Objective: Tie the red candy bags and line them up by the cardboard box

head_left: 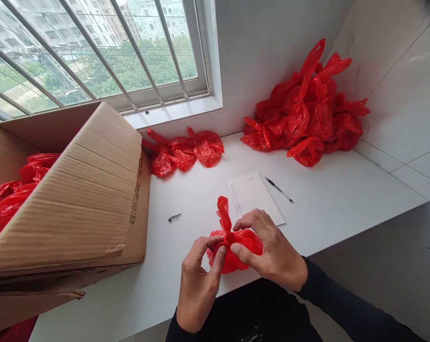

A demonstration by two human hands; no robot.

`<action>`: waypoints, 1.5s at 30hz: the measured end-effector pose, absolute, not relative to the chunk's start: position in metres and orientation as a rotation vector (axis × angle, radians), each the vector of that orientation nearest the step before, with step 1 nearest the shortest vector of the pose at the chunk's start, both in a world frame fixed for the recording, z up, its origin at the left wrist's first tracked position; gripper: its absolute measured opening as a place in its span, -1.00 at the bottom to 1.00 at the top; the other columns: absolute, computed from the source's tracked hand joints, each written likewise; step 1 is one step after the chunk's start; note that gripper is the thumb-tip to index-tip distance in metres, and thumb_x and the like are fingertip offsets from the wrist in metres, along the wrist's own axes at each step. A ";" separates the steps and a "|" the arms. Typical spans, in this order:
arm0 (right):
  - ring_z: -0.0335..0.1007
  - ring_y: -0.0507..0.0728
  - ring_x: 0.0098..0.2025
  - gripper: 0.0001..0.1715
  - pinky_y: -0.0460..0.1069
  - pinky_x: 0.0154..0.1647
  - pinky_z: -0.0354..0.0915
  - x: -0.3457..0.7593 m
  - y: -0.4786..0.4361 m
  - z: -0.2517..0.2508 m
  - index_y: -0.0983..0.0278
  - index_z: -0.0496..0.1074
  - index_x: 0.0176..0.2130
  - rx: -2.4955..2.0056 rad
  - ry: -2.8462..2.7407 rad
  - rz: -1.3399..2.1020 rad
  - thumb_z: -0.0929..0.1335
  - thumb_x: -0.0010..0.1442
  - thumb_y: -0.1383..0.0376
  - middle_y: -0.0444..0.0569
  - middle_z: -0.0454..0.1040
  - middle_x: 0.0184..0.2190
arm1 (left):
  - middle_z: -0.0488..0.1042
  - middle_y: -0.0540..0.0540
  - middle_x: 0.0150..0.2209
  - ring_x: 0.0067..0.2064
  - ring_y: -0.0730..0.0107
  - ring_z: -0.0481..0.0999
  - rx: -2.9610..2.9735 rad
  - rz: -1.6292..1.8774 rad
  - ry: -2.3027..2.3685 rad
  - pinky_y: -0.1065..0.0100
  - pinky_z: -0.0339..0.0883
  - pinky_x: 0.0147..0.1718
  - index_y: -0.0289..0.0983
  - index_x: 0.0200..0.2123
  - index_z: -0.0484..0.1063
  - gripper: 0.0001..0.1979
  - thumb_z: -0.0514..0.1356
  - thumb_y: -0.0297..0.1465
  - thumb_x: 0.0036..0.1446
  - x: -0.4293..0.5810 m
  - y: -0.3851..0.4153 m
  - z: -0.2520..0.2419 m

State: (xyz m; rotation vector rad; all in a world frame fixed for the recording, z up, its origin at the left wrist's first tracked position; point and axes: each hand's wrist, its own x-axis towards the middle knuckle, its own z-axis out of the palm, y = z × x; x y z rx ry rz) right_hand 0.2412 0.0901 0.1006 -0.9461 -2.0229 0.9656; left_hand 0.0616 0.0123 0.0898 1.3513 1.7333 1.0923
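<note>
A small knotted red plastic bag sits at the near edge of the white table. My left hand pinches the bag at its knot from the left. My right hand curls over the bag from the right, fingers pressed on its top and knot. One red bag ear sticks up above the knot. Both sleeves are dark.
A large open cardboard box at the left holds more red bags. Three red bags lie under the window, and a pile of several fills the far right corner. A printed sheet, a pen and a pen cap lie mid-table.
</note>
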 end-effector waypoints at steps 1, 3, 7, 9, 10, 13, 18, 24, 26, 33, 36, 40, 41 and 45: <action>0.37 0.20 -0.11 -0.82 0.15 -0.04 0.31 0.238 0.090 0.102 0.19 0.38 -0.10 -0.939 -2.049 0.922 0.40 0.27 0.27 -0.02 0.46 -0.17 | 0.53 -0.01 -0.15 -0.11 0.33 0.49 1.370 1.085 1.720 0.29 0.36 -0.09 -0.10 -0.01 0.50 -0.77 0.21 -0.24 0.30 0.063 0.012 0.090; 0.37 0.18 -0.18 -0.95 0.14 -0.08 0.29 0.234 0.093 0.102 0.19 0.38 -0.16 -0.930 -2.076 0.885 0.35 0.34 0.28 -0.04 0.47 -0.24 | 0.52 0.00 -0.15 -0.09 0.33 0.48 1.401 1.071 1.695 0.28 0.34 -0.07 -0.08 -0.01 0.50 -0.78 0.21 -0.26 0.30 0.065 0.012 0.090; 0.36 0.14 -0.24 -0.89 0.09 -0.14 0.26 0.235 0.097 0.104 0.21 0.35 -0.26 -0.982 -2.021 0.926 0.30 0.37 0.34 -0.09 0.44 -0.32 | 0.51 -0.01 -0.10 -0.08 0.34 0.47 1.409 1.054 1.663 0.28 0.34 -0.07 -0.07 0.02 0.46 -0.78 0.18 -0.29 0.33 0.065 0.011 0.087; 0.36 0.12 -0.25 -0.89 0.03 -0.25 0.27 0.238 0.098 0.106 0.20 0.35 -0.26 -1.039 -1.935 1.017 0.30 0.38 0.30 -0.10 0.43 -0.32 | 0.51 -0.02 -0.07 -0.06 0.34 0.47 1.397 1.050 1.653 0.28 0.34 -0.05 -0.06 0.02 0.44 -0.78 0.17 -0.30 0.33 0.064 0.011 0.086; 0.36 0.12 -0.25 -0.88 -0.01 -0.34 0.25 0.239 0.098 0.107 0.20 0.36 -0.25 -1.069 -1.878 1.089 0.30 0.39 0.26 -0.10 0.43 -0.31 | 0.50 -0.02 -0.06 -0.04 0.33 0.46 1.388 1.051 1.649 0.28 0.34 -0.04 -0.06 0.02 0.42 -0.79 0.17 -0.30 0.34 0.064 0.012 0.085; 0.35 0.10 -0.28 -0.79 -0.06 -0.50 0.19 0.242 0.099 0.110 0.19 0.35 -0.24 -1.124 -1.687 1.282 0.28 0.41 0.14 -0.10 0.39 -0.32 | 0.49 -0.02 -0.03 -0.01 0.33 0.46 1.360 1.063 1.638 0.27 0.34 0.00 -0.06 0.00 0.38 -0.82 0.15 -0.30 0.35 0.063 0.013 0.086; 0.35 0.05 -0.28 -0.77 -0.03 -0.17 0.33 0.252 0.110 0.114 0.18 0.34 -0.22 -1.038 -1.451 1.301 0.29 0.42 0.10 -0.15 0.38 -0.35 | 0.50 -0.04 -0.10 -0.05 0.28 0.49 1.330 1.050 1.614 0.25 0.37 -0.05 -0.09 -0.01 0.45 -0.81 0.14 -0.27 0.35 0.053 0.012 0.086; 0.41 0.13 -0.05 -0.76 0.10 0.07 0.30 0.256 0.110 0.109 0.13 0.29 0.05 -0.896 -1.676 1.518 0.29 0.41 0.17 -0.09 0.49 -0.17 | 0.46 -0.02 -0.20 -0.14 0.31 0.45 1.303 1.089 1.634 0.26 0.36 -0.12 -0.10 -0.02 0.47 -0.80 0.15 -0.26 0.34 0.048 0.012 0.085; 0.38 0.14 -0.05 -0.64 0.09 0.04 0.29 0.249 0.105 0.105 0.14 0.31 0.04 -0.946 -1.865 1.432 0.42 0.28 0.25 -0.09 0.47 -0.15 | 0.47 -0.03 -0.16 -0.10 0.31 0.46 1.301 1.087 1.611 0.26 0.37 -0.08 -0.09 0.01 0.46 -0.79 0.18 -0.27 0.33 0.051 0.013 0.086; 0.34 0.09 -0.27 -0.87 0.03 -0.19 0.28 0.246 0.101 0.091 0.20 0.40 -0.10 -0.963 -2.028 1.171 0.31 0.34 0.36 -0.11 0.43 -0.29 | 0.47 -0.05 -0.11 -0.08 0.29 0.45 1.298 1.093 1.652 0.24 0.37 -0.04 -0.09 0.01 0.45 -0.77 0.20 -0.27 0.29 0.042 0.004 0.078; 0.35 0.09 -0.28 -0.92 0.02 -0.19 0.29 0.261 0.104 0.087 0.19 0.39 -0.12 -1.145 -1.897 1.134 0.31 0.37 0.27 -0.12 0.43 -0.31 | 0.44 -0.03 -0.23 -0.19 0.29 0.45 1.285 1.085 1.728 0.26 0.37 -0.14 -0.09 -0.01 0.46 -0.75 0.23 -0.28 0.24 0.032 -0.001 0.081; 0.36 0.12 -0.25 -0.80 0.06 -0.15 0.29 0.265 0.104 0.090 0.16 0.40 -0.06 -1.192 -1.962 1.152 0.35 0.35 0.15 -0.13 0.42 -0.32 | 0.42 0.00 -0.24 -0.19 0.27 0.45 1.302 1.016 1.779 0.25 0.35 -0.11 -0.01 0.08 0.44 -0.64 0.21 -0.29 0.21 0.039 -0.001 0.099; 0.35 0.12 -0.25 -0.77 0.07 -0.15 0.28 0.263 0.103 0.092 0.15 0.42 -0.05 -1.154 -2.033 1.142 0.38 0.33 0.13 -0.13 0.42 -0.32 | 0.44 -0.01 -0.21 -0.17 0.26 0.45 1.311 0.995 1.773 0.25 0.35 -0.11 0.00 0.09 0.45 -0.64 0.20 -0.26 0.22 0.043 0.000 0.103; 0.30 0.11 -0.29 -0.92 0.08 -0.14 0.26 0.256 0.100 0.093 0.18 0.43 -0.22 -1.026 -2.131 1.051 0.36 0.36 0.23 -0.14 0.41 -0.37 | 0.47 -0.04 -0.19 -0.14 0.23 0.46 1.315 0.922 1.749 0.27 0.38 -0.18 -0.01 0.00 0.49 -0.72 0.20 -0.14 0.24 0.048 0.001 0.104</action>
